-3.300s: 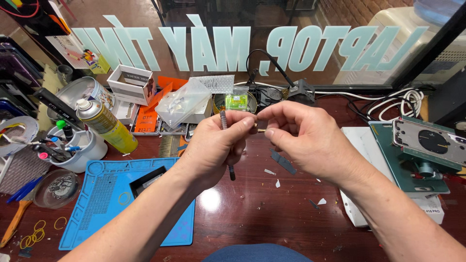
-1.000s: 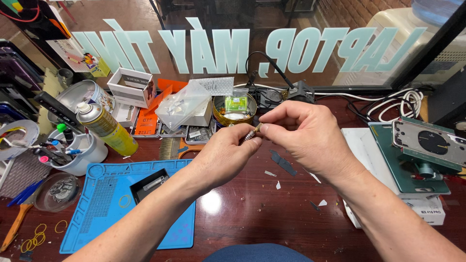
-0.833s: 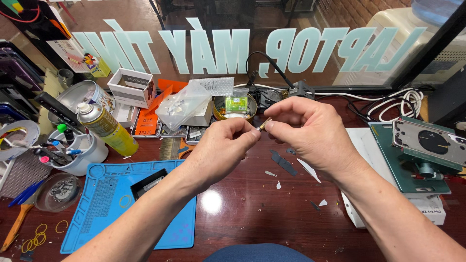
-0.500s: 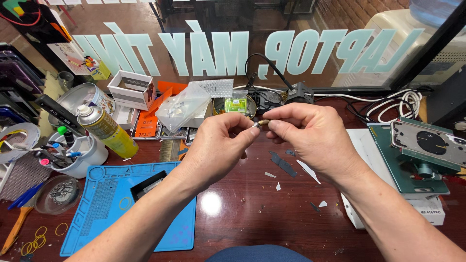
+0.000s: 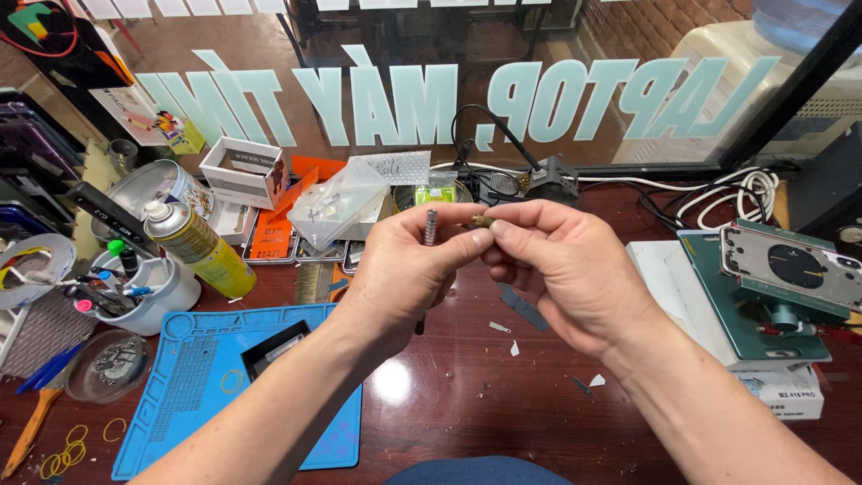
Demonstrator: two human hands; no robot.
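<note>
Both hands meet above a dark wooden table [image 5: 467,395]: the left hand [image 5: 404,269] is closed around a thin metal tool [image 5: 428,229] standing upright, while the right hand [image 5: 557,269] pinches a small brown piece [image 5: 482,220] between thumb and forefinger. A blue mat [image 5: 197,386] lies at lower left, with a yellow spray can [image 5: 193,247] behind it.

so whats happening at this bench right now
A person holds both hands up above a glossy dark wooden bench. The left hand grips a slim metal-tipped tool upright, while the right hand pinches a tiny brownish part at its fingertips, close to the tool's tip. A blue silicone work mat lies below left, a yellow spray can stands behind it, and a green fixture holding a phone back sits at right.
</note>
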